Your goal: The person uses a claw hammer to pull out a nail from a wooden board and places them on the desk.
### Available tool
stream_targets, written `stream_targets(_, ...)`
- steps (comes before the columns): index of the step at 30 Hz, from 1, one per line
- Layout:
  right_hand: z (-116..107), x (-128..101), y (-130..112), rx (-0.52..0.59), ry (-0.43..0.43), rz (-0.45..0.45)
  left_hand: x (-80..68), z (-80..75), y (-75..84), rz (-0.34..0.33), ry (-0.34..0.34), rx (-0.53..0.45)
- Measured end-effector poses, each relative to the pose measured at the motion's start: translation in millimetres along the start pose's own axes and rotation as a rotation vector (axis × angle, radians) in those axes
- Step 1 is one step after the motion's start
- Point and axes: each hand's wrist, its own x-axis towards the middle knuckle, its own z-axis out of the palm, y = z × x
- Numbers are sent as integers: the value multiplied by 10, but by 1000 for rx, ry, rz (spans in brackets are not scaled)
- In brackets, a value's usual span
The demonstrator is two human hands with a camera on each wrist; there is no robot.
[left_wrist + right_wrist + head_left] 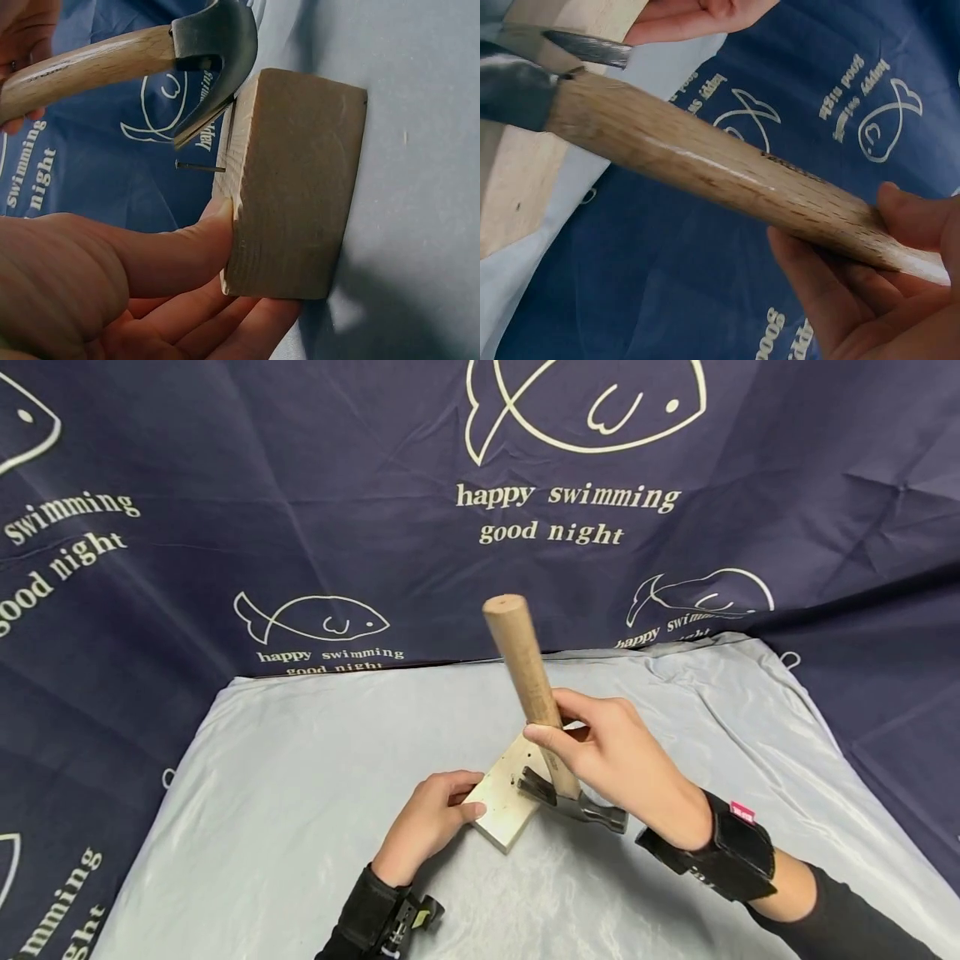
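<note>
A claw hammer stands nearly upright, its wooden handle pointing up and its metal head low over a pale wooden block. My right hand grips the handle between thumb and fingers, partway along it. In the left wrist view a thin nail sticks out of the block's top face, and the tip of the hammer's claw is close beside it. My left hand holds the block's near left end, thumb on the top face and fingers against the side. Small dark marks show on the block in the head view.
A pale grey-blue cloth covers the table under the block. Dark blue fabric with white fish drawings and lettering hangs behind and at both sides. Black straps with small devices sit on both wrists.
</note>
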Motion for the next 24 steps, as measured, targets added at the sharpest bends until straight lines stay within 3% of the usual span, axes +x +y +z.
stream_targets(14,95,163,-137,-92,-108,-52,-14,30,-11,38,7,29)
stream_targets(24,156,278,-189,-151,-129,-80,-22,29,-2,36,19,54)
